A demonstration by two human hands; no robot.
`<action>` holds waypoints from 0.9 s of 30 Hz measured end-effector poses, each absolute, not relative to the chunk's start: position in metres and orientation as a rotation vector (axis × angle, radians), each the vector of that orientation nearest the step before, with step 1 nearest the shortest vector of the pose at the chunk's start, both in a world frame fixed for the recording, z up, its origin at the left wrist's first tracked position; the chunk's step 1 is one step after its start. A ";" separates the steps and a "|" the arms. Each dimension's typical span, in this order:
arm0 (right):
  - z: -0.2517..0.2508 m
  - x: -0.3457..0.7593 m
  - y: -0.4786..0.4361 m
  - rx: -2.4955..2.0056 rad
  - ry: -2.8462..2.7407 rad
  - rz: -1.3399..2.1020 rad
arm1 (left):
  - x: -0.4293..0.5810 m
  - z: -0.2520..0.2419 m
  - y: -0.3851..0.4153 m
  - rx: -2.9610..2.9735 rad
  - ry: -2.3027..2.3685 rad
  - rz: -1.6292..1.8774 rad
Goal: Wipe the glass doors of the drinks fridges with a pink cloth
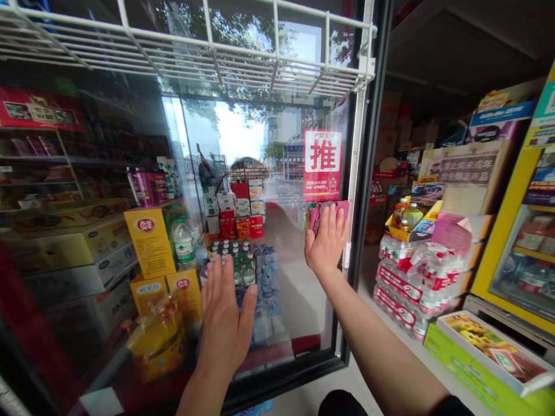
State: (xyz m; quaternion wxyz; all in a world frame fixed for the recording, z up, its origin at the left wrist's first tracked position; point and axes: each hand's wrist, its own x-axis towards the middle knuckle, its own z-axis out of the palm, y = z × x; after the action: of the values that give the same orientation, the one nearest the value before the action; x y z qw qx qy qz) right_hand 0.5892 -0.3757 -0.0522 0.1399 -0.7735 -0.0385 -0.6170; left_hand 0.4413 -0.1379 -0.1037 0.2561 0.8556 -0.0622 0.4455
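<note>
A glass door (290,260) in a black frame fills the middle of the head view. My right hand (328,238) presses a pink cloth (342,209) flat against the glass, just under a red-and-white push sign (322,159). The cloth shows at the fingertips and beside them; part of it is hidden under the palm. Lower and to the left, my left hand (228,318) is open, palm toward the glass, with nothing in it. Whether its palm touches the pane I cannot tell.
A white wire rack (195,43) crosses the door's top. Shrink-wrapped bottle packs (403,294) stand right of the door frame (368,173), near a green box (468,370) and a yellow-framed cooler (498,248). Yellow cartons (150,242) and drinks show through or in the glass.
</note>
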 end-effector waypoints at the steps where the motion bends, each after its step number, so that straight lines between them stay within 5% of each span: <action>1: -0.051 0.586 -0.368 -2.221 -0.056 -1.754 | 0.442 -0.104 -0.139 2.320 -0.170 1.209; 14: -0.039 0.559 -0.296 -2.403 -1.089 -1.596 | 0.443 -0.099 -0.145 2.281 -0.205 1.239; 27: -0.047 0.563 -0.338 -2.301 0.128 -1.484 | 0.440 -0.105 -0.163 2.316 -0.247 1.120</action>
State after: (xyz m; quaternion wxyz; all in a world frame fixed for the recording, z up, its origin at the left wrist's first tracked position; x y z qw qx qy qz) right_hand 0.5632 -0.3381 -0.0467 0.1988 -0.8228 0.0459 -0.5305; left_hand 0.4395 -0.1626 -0.1052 0.2752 0.8616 -0.0918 0.4166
